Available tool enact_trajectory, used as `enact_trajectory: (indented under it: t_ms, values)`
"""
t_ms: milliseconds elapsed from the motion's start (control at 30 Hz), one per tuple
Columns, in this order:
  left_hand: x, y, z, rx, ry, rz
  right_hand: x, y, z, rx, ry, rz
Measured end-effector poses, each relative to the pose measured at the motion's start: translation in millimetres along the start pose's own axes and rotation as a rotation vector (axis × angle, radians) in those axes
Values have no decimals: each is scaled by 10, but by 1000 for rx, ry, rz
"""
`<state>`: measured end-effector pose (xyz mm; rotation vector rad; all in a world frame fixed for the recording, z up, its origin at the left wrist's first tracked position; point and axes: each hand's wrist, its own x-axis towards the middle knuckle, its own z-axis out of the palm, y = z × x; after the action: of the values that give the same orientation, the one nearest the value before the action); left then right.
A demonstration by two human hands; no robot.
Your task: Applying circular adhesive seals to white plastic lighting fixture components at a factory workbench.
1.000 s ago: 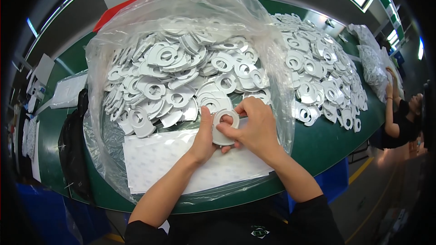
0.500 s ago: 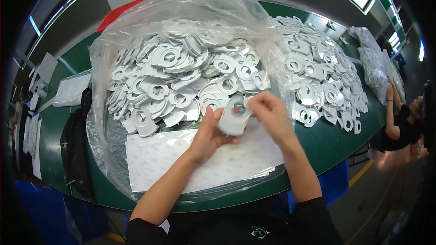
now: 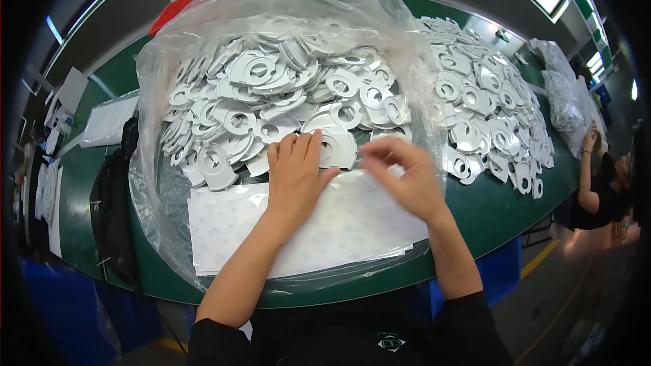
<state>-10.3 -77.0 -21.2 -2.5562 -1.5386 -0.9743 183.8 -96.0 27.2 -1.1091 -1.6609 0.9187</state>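
Our left hand (image 3: 296, 173), thumb and fingers apart, near a white plate (image 3: 345, 152), our right hand (image 3: 405, 177), blurred, fingers' closure we cannot tell.

Right grip (image 3: 408, 179) motion-blurred; white ring part (image 3: 339, 150) partly hidden by left grip (image 3: 296, 175).

A factory workshop — heaped white parts (image 3: 271, 99), green bench (image 3: 503, 211), apparently yellow floor marking (image 3: 540, 259).
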Motion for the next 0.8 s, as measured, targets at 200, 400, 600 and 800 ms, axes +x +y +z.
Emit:
enact_trajectory:
  t_ms: [200,400,600,800]
  values:
    - [50,20,-2,-115,56,-20,-215,-78,226,-444,-585,-157]
    - [55,15,2,-875,79,-376,-249,-77,280,-484,-598,-72]
    - [57,96,-80,-2205,-64,-778,-198,-60,282,-440,-629,-77]
    - [14,85,31,-2425,-189,-819,-246,-56,256,-401,-628,-151]
